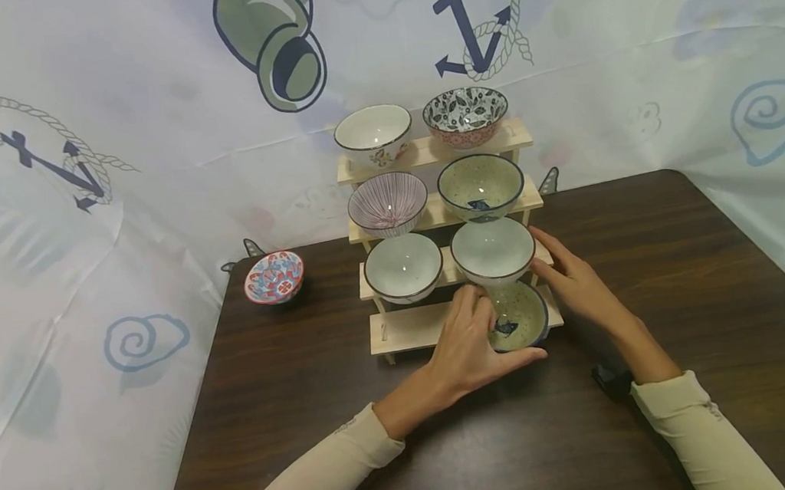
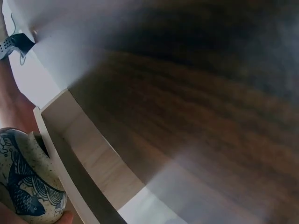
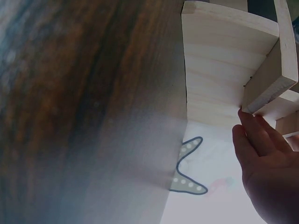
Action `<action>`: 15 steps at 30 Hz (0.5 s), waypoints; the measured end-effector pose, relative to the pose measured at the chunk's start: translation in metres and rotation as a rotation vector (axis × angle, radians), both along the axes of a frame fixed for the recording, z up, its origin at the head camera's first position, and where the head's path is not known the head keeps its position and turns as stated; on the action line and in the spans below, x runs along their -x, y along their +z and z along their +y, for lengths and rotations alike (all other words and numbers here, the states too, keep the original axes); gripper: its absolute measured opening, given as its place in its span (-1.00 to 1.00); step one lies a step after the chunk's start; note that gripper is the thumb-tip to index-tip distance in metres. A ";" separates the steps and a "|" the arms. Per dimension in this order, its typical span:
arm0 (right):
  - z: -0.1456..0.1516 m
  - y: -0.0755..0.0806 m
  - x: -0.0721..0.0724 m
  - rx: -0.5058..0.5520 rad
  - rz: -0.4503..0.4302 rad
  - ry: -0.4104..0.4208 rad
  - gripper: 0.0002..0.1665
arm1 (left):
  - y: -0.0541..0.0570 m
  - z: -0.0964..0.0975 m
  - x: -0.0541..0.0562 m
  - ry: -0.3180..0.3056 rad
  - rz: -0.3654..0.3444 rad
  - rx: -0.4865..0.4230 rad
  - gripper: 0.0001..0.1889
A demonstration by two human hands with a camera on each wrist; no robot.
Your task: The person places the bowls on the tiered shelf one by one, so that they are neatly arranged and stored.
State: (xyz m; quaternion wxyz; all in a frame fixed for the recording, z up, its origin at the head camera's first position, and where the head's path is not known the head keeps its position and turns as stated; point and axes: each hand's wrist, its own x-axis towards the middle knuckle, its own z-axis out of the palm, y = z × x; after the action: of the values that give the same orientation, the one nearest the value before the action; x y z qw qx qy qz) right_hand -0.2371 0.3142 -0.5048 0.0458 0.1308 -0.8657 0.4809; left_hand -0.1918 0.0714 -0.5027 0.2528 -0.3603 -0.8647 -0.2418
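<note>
A green speckled bowl (image 1: pixel 523 315) with a blue fish inside sits at the right end of the lowest step of a tiered wooden stand (image 1: pixel 409 328). My left hand (image 1: pixel 465 343) grips it, with bent fingers at its left side and the thumb along the front. In the left wrist view the bowl's outer side (image 2: pixel 28 182) shows a blue fish and waves. My right hand (image 1: pixel 579 288) is at the stand's right side, beside a white bowl (image 1: pixel 493 248) on the step above. Its extended fingertips touch a wooden step end (image 3: pixel 268 88) in the right wrist view.
Higher steps carry another white bowl (image 1: pixel 403 266), a purple striped bowl (image 1: pixel 388 203), a green bowl (image 1: pixel 480 184), a floral white bowl (image 1: pixel 373 133) and a black-leaf patterned bowl (image 1: pixel 465 116). A small red-blue bowl (image 1: pixel 274 277) stands left on the dark table (image 1: pixel 294 406).
</note>
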 end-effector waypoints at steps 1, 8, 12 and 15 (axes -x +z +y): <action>0.000 0.000 0.000 -0.001 0.001 0.000 -0.25 | -0.001 0.001 0.000 0.006 0.004 -0.002 -0.20; 0.001 -0.001 0.001 -0.010 0.009 -0.004 -0.25 | -0.004 0.009 0.000 0.082 0.046 -0.003 -0.15; 0.001 0.000 0.001 -0.012 0.012 -0.003 -0.26 | -0.003 0.012 -0.002 0.116 0.025 0.015 -0.15; 0.001 -0.001 0.000 -0.011 0.007 0.005 -0.25 | -0.002 0.011 -0.004 0.132 0.004 0.028 -0.14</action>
State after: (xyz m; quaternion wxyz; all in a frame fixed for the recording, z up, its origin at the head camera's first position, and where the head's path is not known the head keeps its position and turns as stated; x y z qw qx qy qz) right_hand -0.2373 0.3155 -0.5053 0.0471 0.1349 -0.8679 0.4757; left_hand -0.1879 0.0820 -0.5046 0.2647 -0.3067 -0.8894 -0.2118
